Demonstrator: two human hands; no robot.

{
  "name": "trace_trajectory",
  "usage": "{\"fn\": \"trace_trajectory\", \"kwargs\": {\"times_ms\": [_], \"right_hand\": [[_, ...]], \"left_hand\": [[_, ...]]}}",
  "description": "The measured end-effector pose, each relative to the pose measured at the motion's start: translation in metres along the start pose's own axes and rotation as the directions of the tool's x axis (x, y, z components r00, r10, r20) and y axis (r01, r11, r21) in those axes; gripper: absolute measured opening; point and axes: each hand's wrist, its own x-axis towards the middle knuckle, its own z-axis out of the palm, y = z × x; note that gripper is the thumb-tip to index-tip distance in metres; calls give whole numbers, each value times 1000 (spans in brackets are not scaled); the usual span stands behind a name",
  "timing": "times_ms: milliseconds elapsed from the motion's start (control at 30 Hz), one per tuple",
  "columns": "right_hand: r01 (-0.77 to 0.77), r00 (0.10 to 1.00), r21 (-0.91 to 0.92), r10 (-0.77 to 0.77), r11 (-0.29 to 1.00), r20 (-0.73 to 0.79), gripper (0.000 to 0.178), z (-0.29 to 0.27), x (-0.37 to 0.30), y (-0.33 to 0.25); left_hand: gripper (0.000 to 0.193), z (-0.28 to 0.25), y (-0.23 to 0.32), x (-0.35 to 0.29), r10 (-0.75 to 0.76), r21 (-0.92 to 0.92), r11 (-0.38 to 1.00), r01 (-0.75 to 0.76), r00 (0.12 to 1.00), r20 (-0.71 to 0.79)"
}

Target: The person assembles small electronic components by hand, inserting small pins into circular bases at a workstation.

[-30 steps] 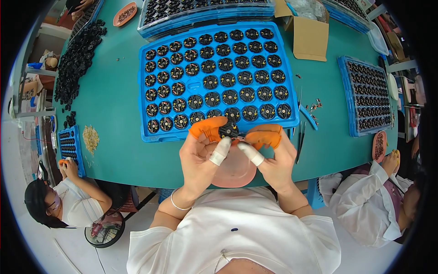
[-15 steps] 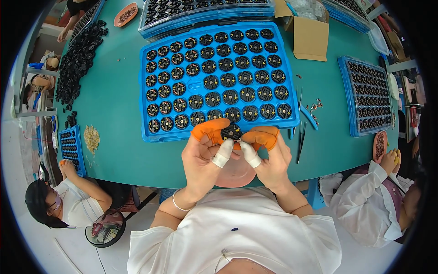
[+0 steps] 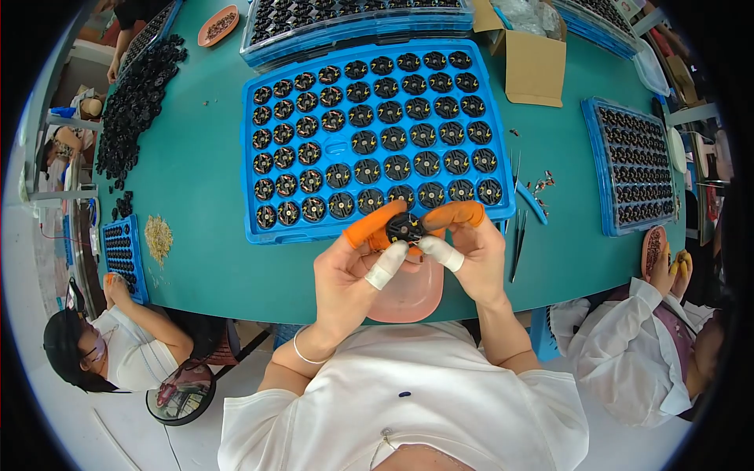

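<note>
A round black part with small yellow pieces and thin wires is held between my two hands, just in front of the blue tray. My left hand grips its left side with orange-covered fingers and a white-covered thumb. On the other side my right hand pinches it in the same kind of finger covers. Rows of similar round black parts fill the tray's pockets, and one pocket near the middle is bare. Under my hands sits a pink bowl, partly hidden.
Tweezers and blue-handled pliers lie right of the tray, near loose small pieces. A heap of black parts is at left. More trays, an open carton and two seated co-workers flank the green table.
The black part has turned and moved slightly right in my fingers. My right thumb and fingers have shifted on its edge, and more of the pink bowl shows.
</note>
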Motion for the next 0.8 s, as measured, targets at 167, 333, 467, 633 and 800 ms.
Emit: {"fn": "trace_trajectory", "kwargs": {"times_ms": [167, 333, 467, 633, 800], "right_hand": [[11, 1000, -73, -12, 997, -10, 31, -1, -3, 2], [31, 998, -45, -29, 999, 48, 31, -2, 0, -4], [42, 999, -117, -42, 992, 2, 31, 4, -2, -4], [19, 999, 10, -19, 1000, -29, 30, 6, -2, 0], [18, 999, -14, -19, 1000, -40, 30, 11, -4, -1]], "left_hand": [[36, -4, -3, -1, 167, 311, 935, -172, 985, 42], [35, -2, -3, -2, 118, 227, 966, -120, 993, 23], [35, -1, -7, -3, 200, 316, 929, -195, 980, 16], [36, -1, -15, -3, 263, 347, 905, -246, 965, -1], [35, -2, -16, -3, 286, 370, 891, -264, 958, -4]]}}
